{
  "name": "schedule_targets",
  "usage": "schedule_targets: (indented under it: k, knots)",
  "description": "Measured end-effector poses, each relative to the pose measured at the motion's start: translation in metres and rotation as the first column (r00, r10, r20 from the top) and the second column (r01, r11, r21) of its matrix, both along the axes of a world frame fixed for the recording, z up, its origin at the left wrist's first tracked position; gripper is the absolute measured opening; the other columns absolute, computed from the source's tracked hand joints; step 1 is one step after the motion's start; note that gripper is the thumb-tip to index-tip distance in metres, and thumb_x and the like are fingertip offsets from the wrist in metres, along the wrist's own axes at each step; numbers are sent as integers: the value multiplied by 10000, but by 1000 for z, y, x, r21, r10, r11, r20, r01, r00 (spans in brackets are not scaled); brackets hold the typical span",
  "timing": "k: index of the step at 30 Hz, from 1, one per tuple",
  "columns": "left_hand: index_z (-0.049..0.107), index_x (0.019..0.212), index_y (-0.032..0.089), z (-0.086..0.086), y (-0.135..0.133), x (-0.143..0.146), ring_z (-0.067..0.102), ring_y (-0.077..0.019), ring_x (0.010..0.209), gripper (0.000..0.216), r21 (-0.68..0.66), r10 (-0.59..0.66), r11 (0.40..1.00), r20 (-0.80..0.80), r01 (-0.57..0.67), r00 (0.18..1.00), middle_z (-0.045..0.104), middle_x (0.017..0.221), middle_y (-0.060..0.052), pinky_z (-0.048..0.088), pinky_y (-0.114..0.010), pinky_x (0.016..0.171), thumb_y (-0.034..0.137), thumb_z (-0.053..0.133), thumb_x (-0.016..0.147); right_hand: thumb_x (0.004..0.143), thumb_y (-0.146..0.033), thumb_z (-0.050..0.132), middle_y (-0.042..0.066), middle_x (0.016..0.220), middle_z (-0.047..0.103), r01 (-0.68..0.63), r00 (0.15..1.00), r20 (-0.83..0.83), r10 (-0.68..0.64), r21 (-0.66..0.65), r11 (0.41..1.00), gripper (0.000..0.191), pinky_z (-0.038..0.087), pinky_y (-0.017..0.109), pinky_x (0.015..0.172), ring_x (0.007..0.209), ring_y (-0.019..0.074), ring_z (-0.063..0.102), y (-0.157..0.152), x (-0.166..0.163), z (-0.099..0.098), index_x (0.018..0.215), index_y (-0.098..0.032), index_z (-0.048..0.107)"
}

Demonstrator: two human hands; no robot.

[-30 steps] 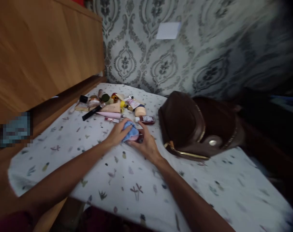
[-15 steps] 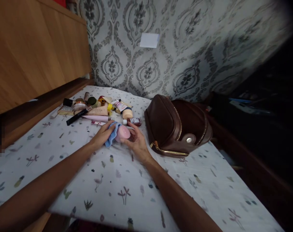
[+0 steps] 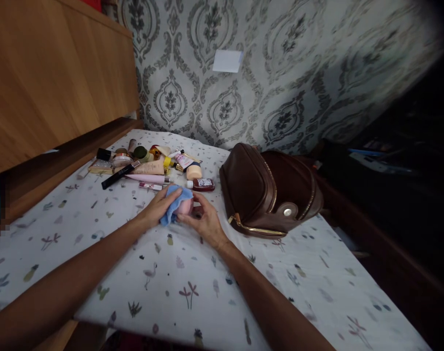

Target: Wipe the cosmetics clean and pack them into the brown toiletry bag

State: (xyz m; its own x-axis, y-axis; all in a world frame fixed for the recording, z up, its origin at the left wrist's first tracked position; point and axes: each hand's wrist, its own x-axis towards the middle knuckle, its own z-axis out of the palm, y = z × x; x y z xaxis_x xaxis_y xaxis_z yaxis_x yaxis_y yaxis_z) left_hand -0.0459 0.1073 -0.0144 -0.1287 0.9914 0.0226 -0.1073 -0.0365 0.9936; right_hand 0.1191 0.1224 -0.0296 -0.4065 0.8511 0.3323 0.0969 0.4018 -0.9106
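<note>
My left hand is closed on a blue cloth, which it presses over a rounded pink item. The item's exact kind cannot be made out; the cloth hides much of it. My right hand grips the pink item from the right, thumb below and fingers above. Just beyond the hands lie a small dark red bottle with a white cap and a pink lip gloss tube. A brown cosmetic bag with gold zips stands unzipped to the right of my right hand.
Several cosmetics lie heaped at the back left, among them a black tube, a beige tube and a cream jar. A wooden cabinet borders the left. Patterned wallpaper rises behind the printed tablecloth.
The blue cloth has moved up and over the pink item, covering more of its top. Both hands stay in nearly the same place.
</note>
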Motion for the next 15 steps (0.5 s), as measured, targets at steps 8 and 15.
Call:
schedule_targets:
  k: [8,15]
  knots:
    - [629,829,166,-2,3,-2,588,-152,569,524,-50,23,999,7,-22,1000,614,621,14,481,-259,518,680,649,727,727,-477,760,106,1206,614,17,1000,24,-18,41,999,637,538,355,784,969,224,611,-3,-2,0,1269,-214,555]
    - [579,936,173,3,0,-5,576,-128,441,570,-95,-162,982,19,163,987,631,624,17,478,-241,406,702,639,732,779,-478,717,96,1146,636,10,999,-30,-11,-21,1000,612,547,355,821,1019,230,617,-2,0,-1,1298,-219,521]
